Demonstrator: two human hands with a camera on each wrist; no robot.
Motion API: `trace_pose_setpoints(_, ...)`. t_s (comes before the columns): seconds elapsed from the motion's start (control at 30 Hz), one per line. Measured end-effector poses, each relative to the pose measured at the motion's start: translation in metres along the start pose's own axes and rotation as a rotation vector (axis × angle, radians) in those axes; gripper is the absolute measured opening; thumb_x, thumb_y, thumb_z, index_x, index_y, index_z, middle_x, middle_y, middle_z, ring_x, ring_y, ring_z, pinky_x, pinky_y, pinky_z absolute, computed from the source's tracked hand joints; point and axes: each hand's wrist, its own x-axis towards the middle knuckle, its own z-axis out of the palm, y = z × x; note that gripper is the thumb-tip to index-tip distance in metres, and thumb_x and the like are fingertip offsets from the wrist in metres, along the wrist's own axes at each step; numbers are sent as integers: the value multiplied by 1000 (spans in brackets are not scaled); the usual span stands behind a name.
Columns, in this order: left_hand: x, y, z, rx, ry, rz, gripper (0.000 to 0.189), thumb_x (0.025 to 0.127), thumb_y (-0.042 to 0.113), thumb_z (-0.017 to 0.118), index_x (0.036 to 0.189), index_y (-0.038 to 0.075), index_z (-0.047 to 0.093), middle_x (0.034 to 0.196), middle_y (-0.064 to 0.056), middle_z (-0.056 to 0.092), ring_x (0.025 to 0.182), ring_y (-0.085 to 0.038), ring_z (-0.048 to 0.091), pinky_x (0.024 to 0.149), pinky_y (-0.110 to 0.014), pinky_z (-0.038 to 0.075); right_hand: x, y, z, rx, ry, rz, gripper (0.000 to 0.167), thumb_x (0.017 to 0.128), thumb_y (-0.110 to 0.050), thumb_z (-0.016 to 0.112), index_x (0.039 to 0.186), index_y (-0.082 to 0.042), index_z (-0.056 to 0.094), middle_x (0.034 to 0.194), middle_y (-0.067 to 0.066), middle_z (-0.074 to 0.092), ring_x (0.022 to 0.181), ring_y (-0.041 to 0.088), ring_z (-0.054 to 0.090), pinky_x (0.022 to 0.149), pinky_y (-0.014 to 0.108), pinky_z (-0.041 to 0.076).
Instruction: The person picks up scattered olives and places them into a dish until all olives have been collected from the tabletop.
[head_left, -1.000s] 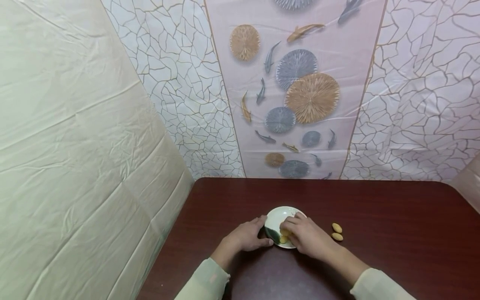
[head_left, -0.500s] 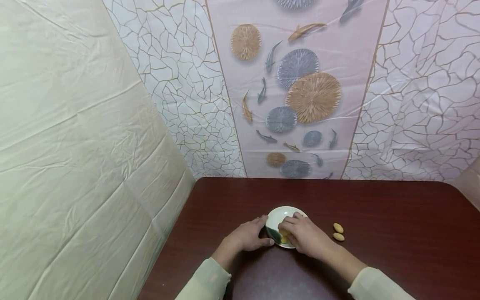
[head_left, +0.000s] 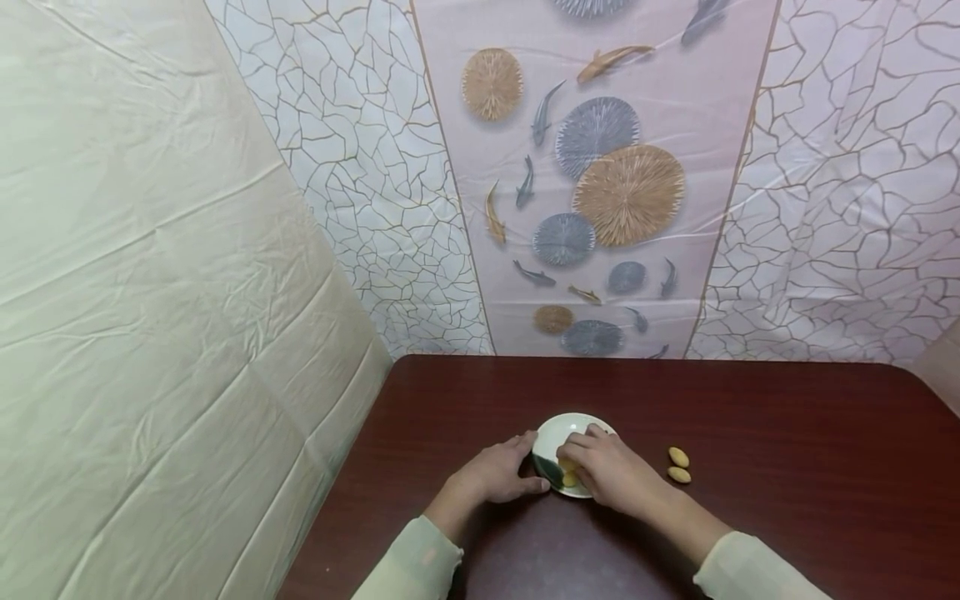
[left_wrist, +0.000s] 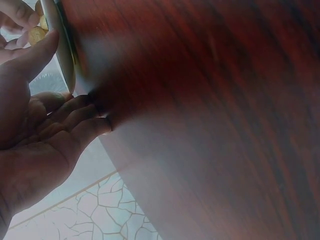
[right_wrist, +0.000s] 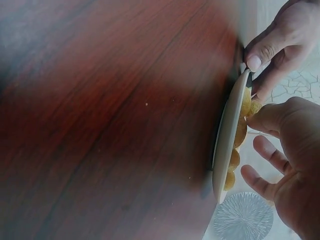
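A small white plate with a dark green patch at its edge lies on the table. At its left rim my left hand holds it, thumb at the near edge and fingers farther along. My right hand is over the plate. In the right wrist view its thumb and fingers pinch a yellow-brown oval nut-like piece, while its other fingers hang free. Several similar pieces sit on the plate in a row below that hand. The head view shows the plate's right part hidden behind the right hand.
Two more yellow-brown oval pieces lie close together on the dark red-brown table, right of the plate. A patterned wall cloth hangs behind the table's far edge, and a pale cloth rises at the left.
Both hands keep their places at the plate. The whole head view shifts very slightly, and the loose pieces stay where they lie.
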Motion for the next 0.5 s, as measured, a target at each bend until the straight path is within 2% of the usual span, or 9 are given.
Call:
trace_pose_setpoints(0.2, 1, 0, 1, -2, 0, -5, 93, 102, 57, 74, 175, 17, 33, 177, -10, 44, 159, -32, 50, 127, -51, 47, 2, 1, 4, -19, 4, 6, 29, 89, 3, 83, 111, -15, 78, 103, -6, 74, 90, 18, 58, 71, 36, 52)
trace_pose_setpoints(0.5, 1, 1, 1, 4, -1, -3, 93, 103, 57, 74, 175, 16, 33, 177, -10, 44, 159, -32, 50, 127, -50, 47, 4, -1, 3, -47, -53, 60, 27, 93, -1, 81, 115, -16, 80, 107, -6, 75, 97, 21, 61, 73, 44, 54)
